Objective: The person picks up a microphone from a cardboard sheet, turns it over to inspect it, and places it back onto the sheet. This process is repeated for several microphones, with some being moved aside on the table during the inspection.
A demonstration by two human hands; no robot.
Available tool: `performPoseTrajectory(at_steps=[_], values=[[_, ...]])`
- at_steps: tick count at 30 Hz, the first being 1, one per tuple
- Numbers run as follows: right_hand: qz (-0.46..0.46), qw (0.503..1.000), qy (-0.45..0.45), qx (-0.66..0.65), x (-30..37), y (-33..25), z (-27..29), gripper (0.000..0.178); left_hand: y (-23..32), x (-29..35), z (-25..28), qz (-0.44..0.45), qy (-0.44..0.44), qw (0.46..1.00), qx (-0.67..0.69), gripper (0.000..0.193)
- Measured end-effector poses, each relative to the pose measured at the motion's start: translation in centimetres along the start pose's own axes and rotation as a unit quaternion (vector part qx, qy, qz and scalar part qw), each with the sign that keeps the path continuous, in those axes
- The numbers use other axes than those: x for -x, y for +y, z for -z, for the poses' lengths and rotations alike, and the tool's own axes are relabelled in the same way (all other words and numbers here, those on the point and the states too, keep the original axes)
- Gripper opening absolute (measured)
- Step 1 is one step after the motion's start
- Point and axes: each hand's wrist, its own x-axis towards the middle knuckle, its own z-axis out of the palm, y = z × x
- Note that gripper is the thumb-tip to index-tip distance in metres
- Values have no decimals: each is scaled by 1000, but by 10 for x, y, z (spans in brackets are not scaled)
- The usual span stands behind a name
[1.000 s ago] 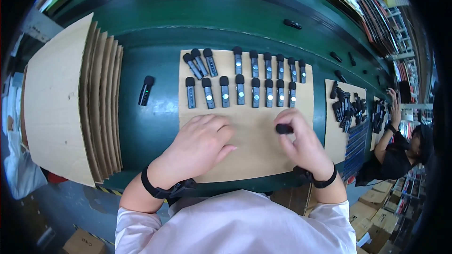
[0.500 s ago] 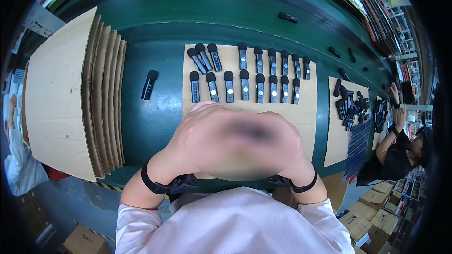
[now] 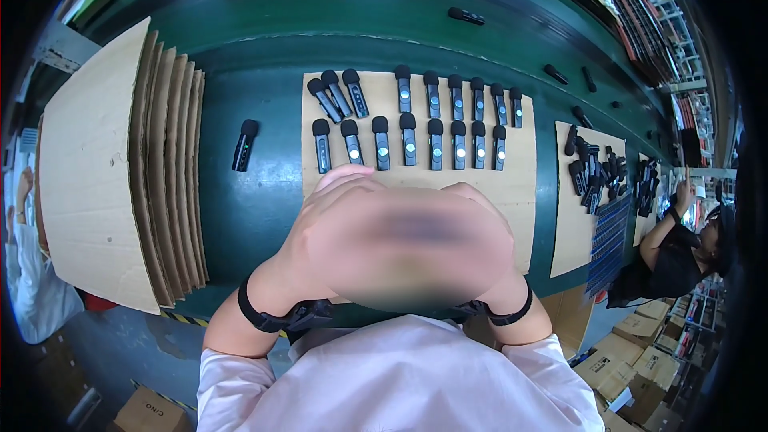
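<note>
My left hand (image 3: 330,212) and my right hand (image 3: 485,220) meet in front of me over the near part of a cardboard sheet (image 3: 512,200). Both look closed, with fingers bent inward. A blurred patch covers the space between them, and only a dark smear shows there, so what they hold cannot be made out. Just beyond my hands lies a front row of small black clip-on microphones with foam tops, among them one microphone (image 3: 382,144) near my left fingers. Behind it runs a second row, including a tilted microphone (image 3: 336,94) at its left end.
To the left stands a stack of cardboard sheets (image 3: 96,168), with a lone lit microphone (image 3: 246,146) on the green table (image 3: 256,224) beside it. At right, another cardboard sheet (image 3: 566,232) bears piled microphones (image 3: 590,176) and a blue strip stack (image 3: 610,244). A co-worker (image 3: 676,260) works beyond.
My hands stay together in nearly the same pose. The whole table scene has shifted slightly left in view. At the right, the co-worker's raised hands have changed position.
</note>
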Motion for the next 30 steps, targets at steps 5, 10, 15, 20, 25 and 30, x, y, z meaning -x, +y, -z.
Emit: performPoseTrajectory(at_steps=[5,10,15,20,25,30], values=[[-48,996,29,-63,6,1,-3,34,0,-1,-3,-11,20,1000,0,31],[-90,965,99,-224,11,0,-6,33,-1,-2,-7,-19,-2,1000,-16,33],[-42,995,40,-79,7,0,10,29,3,-2,-8,53,-82,992,-75,33],[-56,996,41,59,16,14,45,28,4,1,-8,82,-175,965,-179,35],[-80,971,91,208,28,41,88,28,0,6,-9,97,-233,940,-231,44],[-44,923,64,376,51,73,113,23,4,3,-11,109,-245,938,-221,46]])
